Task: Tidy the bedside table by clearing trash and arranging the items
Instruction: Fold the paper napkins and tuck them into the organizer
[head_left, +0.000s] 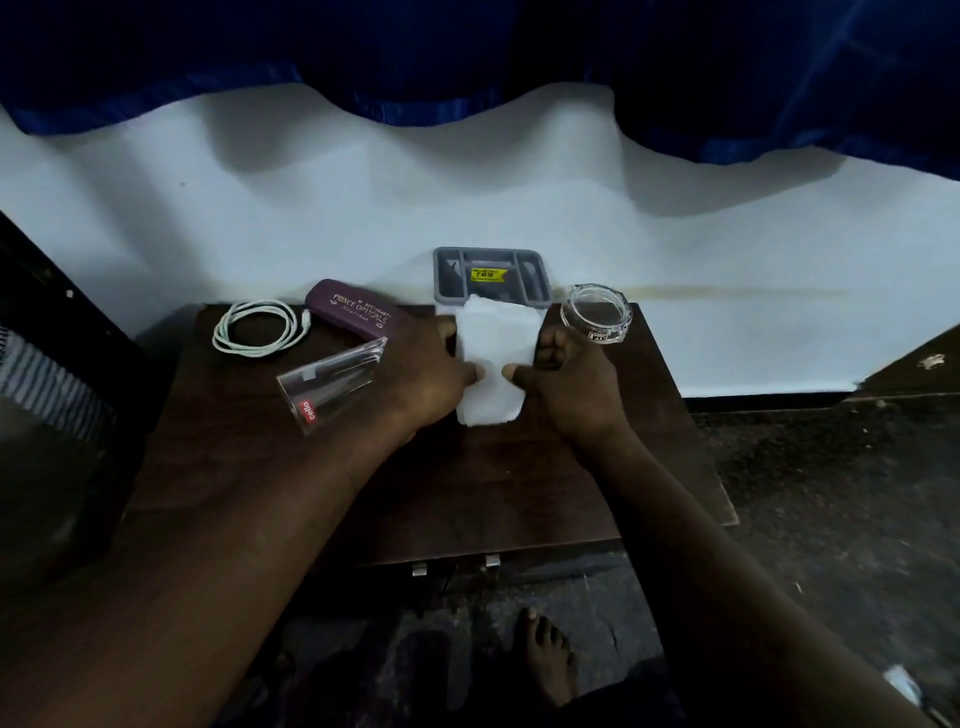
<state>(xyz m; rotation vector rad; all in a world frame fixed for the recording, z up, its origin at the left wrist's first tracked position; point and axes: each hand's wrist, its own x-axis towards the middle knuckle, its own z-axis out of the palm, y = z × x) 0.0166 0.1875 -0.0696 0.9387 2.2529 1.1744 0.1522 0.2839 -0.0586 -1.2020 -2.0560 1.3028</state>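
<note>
Tissue (493, 358) sits mid-table, just near of tray (491, 275). Left hand (431, 374) and right hand (566, 374) each pinch a side edge, thumbs on top. Risk: left forearm bumps the tipped glass (332, 384), and it rolls off the table (467, 493).

dark wooden table (467, 493) carries a coiled white cable (257, 329) far left, purple case (353, 309), tipped glass (332, 384), grey tray (441, 275), white paper (493, 353), glass dish (596, 312) far right.
</note>
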